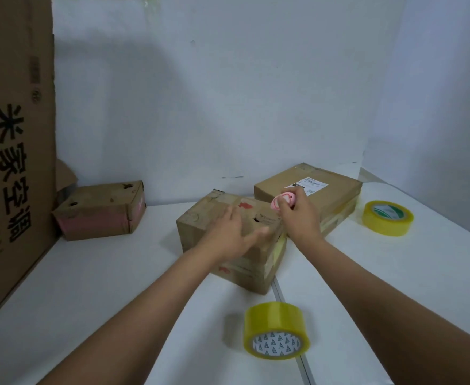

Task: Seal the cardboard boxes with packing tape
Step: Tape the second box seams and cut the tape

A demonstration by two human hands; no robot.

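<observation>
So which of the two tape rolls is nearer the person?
The tape roll with the triangle-patterned core, lying between the forearms. The other roll sits far right, beside the labelled box.

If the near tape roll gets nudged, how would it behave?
The near tape roll seems tilted on its edge, so it would likely roll or flop flat. Its glossy yellow film probably slides easily on the smooth white table.

A makeshift packing spot in a plain room: worn boxes (232, 240) and tape rolls (277, 330) sit on a white desk (89, 287) against bare walls (228, 93) (tall printed carton (14, 134) at frame left).
</observation>
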